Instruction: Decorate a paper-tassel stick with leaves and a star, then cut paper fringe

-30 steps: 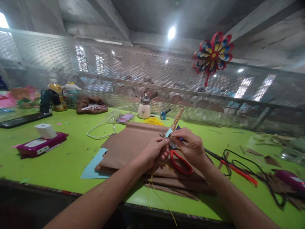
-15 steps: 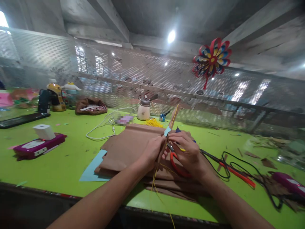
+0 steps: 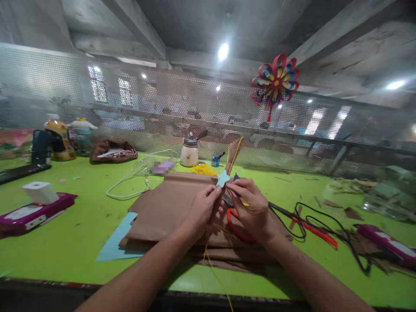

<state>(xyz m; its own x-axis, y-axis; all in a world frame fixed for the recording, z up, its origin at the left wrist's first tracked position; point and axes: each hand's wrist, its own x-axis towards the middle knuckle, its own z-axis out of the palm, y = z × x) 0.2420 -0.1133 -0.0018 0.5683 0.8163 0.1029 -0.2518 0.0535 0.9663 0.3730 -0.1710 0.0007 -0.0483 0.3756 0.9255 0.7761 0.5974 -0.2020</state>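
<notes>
My left hand (image 3: 204, 207) is closed round the lower part of a folded brown paper bundle (image 3: 234, 152), which stands up at a tilt and fans out at its top. Yellow string (image 3: 212, 262) runs along the bundle and trails below it toward the table edge. A small light blue paper piece (image 3: 222, 178) sits on the bundle just above my fingertips. My right hand (image 3: 251, 207) pinches at the bundle beside the blue piece; its fingertips partly hide the contact. Scissors with red handles (image 3: 234, 223) lie under my right hand, on stacked brown paper sheets (image 3: 169, 203).
Light blue paper (image 3: 113, 242) sticks out under the brown stack. On the green table (image 3: 87, 225) are a purple device (image 3: 35, 216), a white cable (image 3: 120, 197), a jar (image 3: 189, 152), yellow string (image 3: 204, 169), a red-handled tool with black cord (image 3: 321, 234) and another purple device (image 3: 386, 245).
The view has shifted, so the table things sit further left. The bundle has turned, showing its fanned top and the blue piece more broadly. Both hands keep their hold.
</notes>
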